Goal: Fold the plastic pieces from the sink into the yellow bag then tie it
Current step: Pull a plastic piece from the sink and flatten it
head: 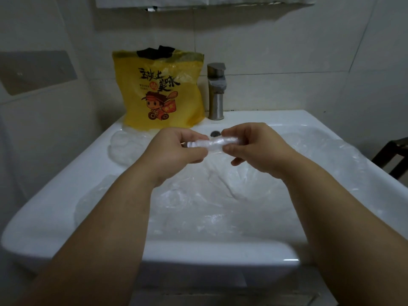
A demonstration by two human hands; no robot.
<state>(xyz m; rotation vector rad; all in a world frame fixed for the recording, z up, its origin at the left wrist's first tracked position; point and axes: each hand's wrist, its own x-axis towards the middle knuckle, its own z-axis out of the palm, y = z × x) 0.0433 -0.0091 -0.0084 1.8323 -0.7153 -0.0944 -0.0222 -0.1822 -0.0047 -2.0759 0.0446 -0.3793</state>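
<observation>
Both hands meet in front of the faucet (216,93), above the white sink (66,195); between them they hold a rolled plastic piece (212,143), clear and crinkled, lying level and sideways just in front of the faucet's base; the left hand (176,146) has its grip clenched round the roll's left end, fingers curled over it; the right hand (254,146) has its grip pinching the right end between thumb and fingers; the drain hole (215,133) shows just behind the roll, straight below the faucet

The yellow bag (161,91) stands upright just left of the faucet, on the back ledge of the sink against the tiled wall (287,51); it carries black lettering and a cartoon courier, and its mouth is open at the top with something dark (154,53) showing in it

More loose plastic pieces (209,195) lie crumpled in the basin in front of the faucet, under the forearms; one clear wad (125,146) rests on the rim to the faucet's front left, near the bag's foot; another sheet (320,155) is draped over the rim to the faucet's front right; a dark frame (393,155) stands beyond that edge, far right of the faucet
</observation>
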